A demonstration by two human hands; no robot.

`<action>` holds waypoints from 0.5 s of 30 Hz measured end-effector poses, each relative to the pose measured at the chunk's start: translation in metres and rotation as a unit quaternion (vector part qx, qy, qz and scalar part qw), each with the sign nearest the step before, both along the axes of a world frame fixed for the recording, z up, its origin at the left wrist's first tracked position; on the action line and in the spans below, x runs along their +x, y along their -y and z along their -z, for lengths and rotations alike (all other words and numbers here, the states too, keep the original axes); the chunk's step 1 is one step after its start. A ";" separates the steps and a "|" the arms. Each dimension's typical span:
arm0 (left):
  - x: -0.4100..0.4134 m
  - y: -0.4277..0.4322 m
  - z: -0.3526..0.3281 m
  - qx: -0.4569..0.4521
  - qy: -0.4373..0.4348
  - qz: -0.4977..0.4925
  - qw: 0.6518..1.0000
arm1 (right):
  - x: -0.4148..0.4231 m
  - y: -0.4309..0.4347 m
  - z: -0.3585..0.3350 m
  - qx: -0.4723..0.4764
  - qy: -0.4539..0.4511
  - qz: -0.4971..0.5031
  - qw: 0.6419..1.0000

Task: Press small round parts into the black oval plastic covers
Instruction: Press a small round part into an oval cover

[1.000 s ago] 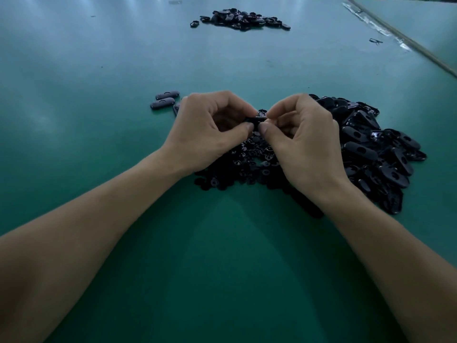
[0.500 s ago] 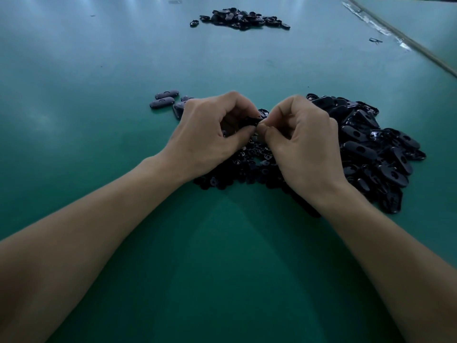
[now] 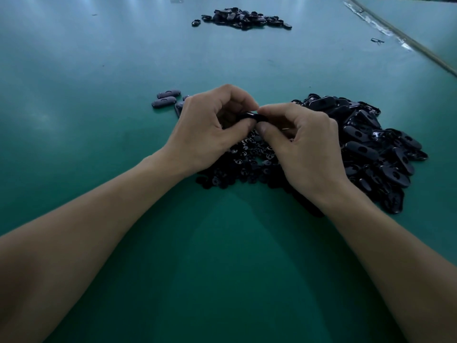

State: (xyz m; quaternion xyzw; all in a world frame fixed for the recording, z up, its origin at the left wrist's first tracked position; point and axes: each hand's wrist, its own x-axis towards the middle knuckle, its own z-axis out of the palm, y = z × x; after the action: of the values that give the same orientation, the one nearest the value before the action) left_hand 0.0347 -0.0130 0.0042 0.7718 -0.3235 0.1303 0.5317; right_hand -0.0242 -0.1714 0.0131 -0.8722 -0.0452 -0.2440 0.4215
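A wide green flat table [image 3: 99, 70] was seen under everything. On its right side a big heap of black oval plastic covers [image 3: 371, 149] was spread. The left hand [image 3: 205, 129] and the right hand [image 3: 304, 144] were held together in the middle, with the fingers curled. Under them a heap of small black round parts [image 3: 249, 154] was partly hidden. A dark heap [image 3: 242, 18] was placed far away; its pieces could not be told. A few separate oval covers [image 3: 165, 99] were laid just left of the left hand. One black oval cover [image 3: 252, 116] was pinched by thumbs and fingertips of both hands.
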 end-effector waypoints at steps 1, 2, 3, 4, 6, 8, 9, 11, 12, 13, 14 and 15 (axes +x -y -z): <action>0.000 0.000 0.000 -0.004 -0.013 0.006 1.000 | 0.000 0.001 0.001 0.018 -0.002 -0.004 1.000; 0.001 -0.001 0.000 -0.009 -0.028 0.013 0.999 | 0.001 0.002 0.001 0.031 -0.002 -0.003 1.000; 0.001 -0.001 0.001 -0.015 -0.041 0.021 0.999 | 0.002 0.002 0.001 0.036 -0.001 0.001 0.999; 0.002 -0.001 0.000 -0.021 -0.052 0.027 0.998 | 0.003 0.003 0.002 0.040 -0.002 0.005 0.999; 0.003 -0.002 0.000 -0.030 -0.065 0.035 0.997 | 0.004 0.004 0.001 0.052 -0.007 0.003 0.999; 0.003 -0.002 -0.001 -0.033 -0.072 0.037 0.996 | 0.004 0.004 0.001 0.057 -0.011 0.000 0.998; 0.003 -0.002 -0.001 -0.034 -0.075 0.038 0.996 | 0.004 0.004 0.001 0.056 -0.012 -0.001 0.998; 0.003 -0.002 -0.001 -0.037 -0.083 0.041 0.995 | 0.003 0.004 0.000 0.051 -0.013 -0.002 0.999; 0.003 -0.002 -0.001 -0.037 -0.086 0.043 0.995 | 0.003 0.005 -0.001 0.047 -0.014 -0.003 0.999; 0.003 -0.003 -0.002 -0.037 -0.088 0.044 0.994 | 0.003 0.005 -0.002 0.042 -0.014 -0.004 0.999; 0.004 -0.003 -0.002 -0.037 -0.090 0.045 0.994 | 0.003 0.005 -0.003 0.035 -0.016 -0.003 0.999; 0.004 -0.003 -0.002 -0.037 -0.091 0.046 0.994 | 0.003 0.005 -0.003 0.028 -0.020 -0.002 0.999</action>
State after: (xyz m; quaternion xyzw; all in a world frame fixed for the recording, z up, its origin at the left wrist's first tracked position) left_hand 0.0387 -0.0100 0.0058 0.7448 -0.3034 0.0468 0.5925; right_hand -0.0215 -0.1762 0.0164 -0.8646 -0.0322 -0.2269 0.4471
